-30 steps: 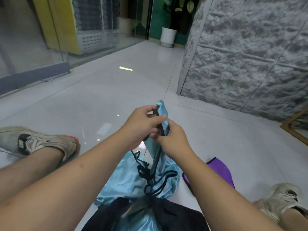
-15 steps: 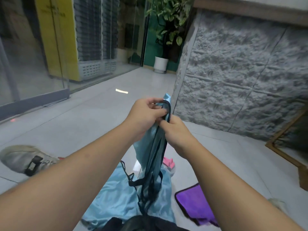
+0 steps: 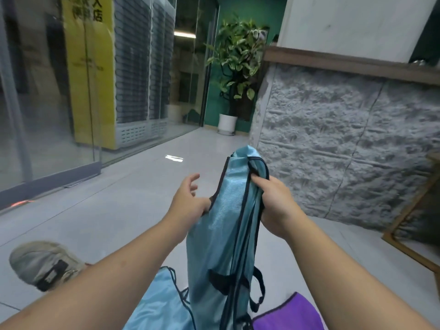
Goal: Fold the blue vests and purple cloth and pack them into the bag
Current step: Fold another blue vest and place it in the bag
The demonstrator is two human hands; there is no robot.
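Grey floor (image 3: 100, 217): 2 blue vests, 1 in right hand (image 3: 277, 202) fingers' grip, left hand (image 3: 188, 201) open, 1 purple cloth (image 3: 290, 315).

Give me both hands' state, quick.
Left hand: open, fingers spread, touching the blue vest.
Right hand: gripping the vest's top.

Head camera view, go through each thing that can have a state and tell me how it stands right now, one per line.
Held blue vest: lifted off the floor, hanging bunched, unfolded.
Right hand: grip closed on the vest's top edge.
Left hand: fingers spread and relaxed, at the vest's left edge.
Second blue vest: lying on the floor, unfolded.
Purple cloth: lying on the floor at bottom right.
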